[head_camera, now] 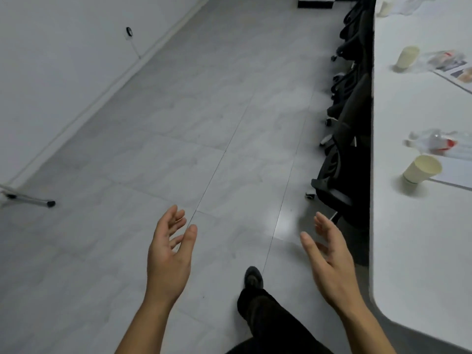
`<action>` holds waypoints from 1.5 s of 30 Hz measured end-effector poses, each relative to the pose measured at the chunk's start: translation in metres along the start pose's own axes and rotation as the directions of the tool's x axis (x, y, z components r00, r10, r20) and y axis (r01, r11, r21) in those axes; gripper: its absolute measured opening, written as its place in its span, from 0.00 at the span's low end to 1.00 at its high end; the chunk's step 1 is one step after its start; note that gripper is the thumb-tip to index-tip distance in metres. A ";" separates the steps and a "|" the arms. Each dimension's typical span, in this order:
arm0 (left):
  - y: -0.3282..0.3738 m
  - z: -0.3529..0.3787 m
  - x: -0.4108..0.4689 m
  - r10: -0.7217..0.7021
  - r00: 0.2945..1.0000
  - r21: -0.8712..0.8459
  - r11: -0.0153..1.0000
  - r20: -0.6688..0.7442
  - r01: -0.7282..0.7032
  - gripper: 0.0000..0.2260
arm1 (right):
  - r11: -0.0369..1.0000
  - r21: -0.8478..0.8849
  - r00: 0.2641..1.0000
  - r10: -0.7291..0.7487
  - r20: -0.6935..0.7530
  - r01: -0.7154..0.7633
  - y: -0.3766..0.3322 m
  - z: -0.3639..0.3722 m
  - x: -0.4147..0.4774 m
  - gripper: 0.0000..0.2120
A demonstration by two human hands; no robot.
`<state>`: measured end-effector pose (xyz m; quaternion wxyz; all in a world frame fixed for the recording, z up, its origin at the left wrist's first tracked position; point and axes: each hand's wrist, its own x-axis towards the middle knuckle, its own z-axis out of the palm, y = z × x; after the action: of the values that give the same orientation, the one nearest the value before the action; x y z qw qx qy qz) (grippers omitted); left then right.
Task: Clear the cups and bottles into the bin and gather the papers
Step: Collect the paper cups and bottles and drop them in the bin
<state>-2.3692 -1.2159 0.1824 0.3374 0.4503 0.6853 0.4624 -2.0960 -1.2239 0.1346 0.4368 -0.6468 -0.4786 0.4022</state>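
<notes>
Both hands are empty here! The left hand [169, 254] at 7 o'clock and the right hand [329, 261] at 5 o'clock hang over the grey floor [178, 123], fingers loose and spread, gripping nothing. At 3 o'clock on the white table [408, 251] stands a pale yellow paper cup [421, 171], just beside a sheet of paper [457, 172]. A crushed clear bottle [434, 144] with a red label lies behind it. At 2 o'clock there's a second cup [406, 58].
</notes>
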 end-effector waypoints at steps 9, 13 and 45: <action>0.076 0.036 0.230 0.049 0.998 -0.037 0.998 -0.032 -0.050 0.26 | 0.994 -0.067 0.993 -0.075 0.086 0.081 -0.092 0.069 0.241 0.26; 0.068 0.080 0.328 -0.008 1.000 -0.067 0.998 -0.015 0.007 0.27 | 0.996 -0.072 0.998 -0.038 0.059 0.042 -0.096 0.095 0.343 0.27; 0.363 0.736 1.043 0.178 0.883 -0.068 0.984 0.435 -0.165 0.21 | 0.999 -0.046 0.921 0.007 -0.390 -0.027 -0.140 -0.114 1.215 0.27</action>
<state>-1.9943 0.0570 0.2208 0.4473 0.5969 0.5424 0.3867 -1.7616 -0.0430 0.1766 0.5031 -0.7290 -0.3865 0.2571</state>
